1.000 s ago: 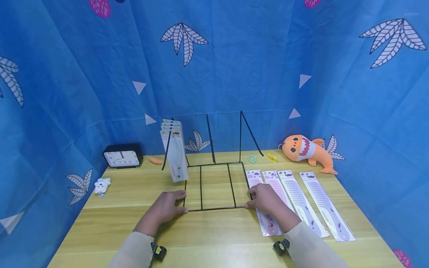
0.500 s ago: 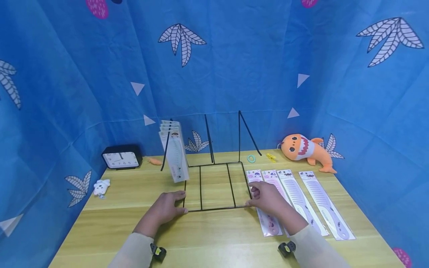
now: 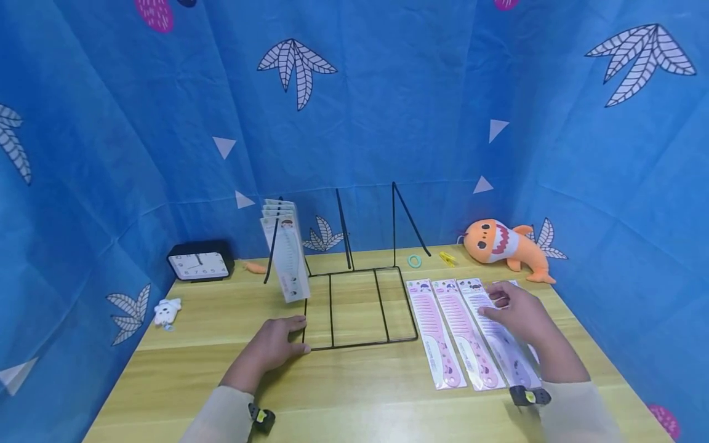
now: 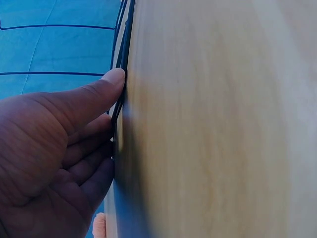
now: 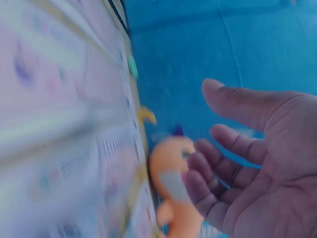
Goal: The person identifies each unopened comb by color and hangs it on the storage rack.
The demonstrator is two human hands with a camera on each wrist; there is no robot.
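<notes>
We judged the step as fetching a comb: our right hand (image 3: 517,311), fingers relaxed and grasping nothing, hovered over the packaged combs (image 3: 487,332) at lower right of the frame. Our left hand (image 3: 274,344) pressed, uncurled, on the wire rack (image 3: 360,307) at centre of the bench (image 3: 183,369). Next we needed a pinch on one comb card's edge.

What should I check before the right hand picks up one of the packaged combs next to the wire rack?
1. Left hand touching the wire rack at its front left corner: ok.
2. Right hand open and holding nothing: ok.
3. Right hand over the packaged combs: ok.
4. Combs lying flat, side by side on the table: ok.
5. Rack's middle and right slots free: ok.
6. Right hand's contact with a comb: cannot tell, wrist view blurred.
</notes>
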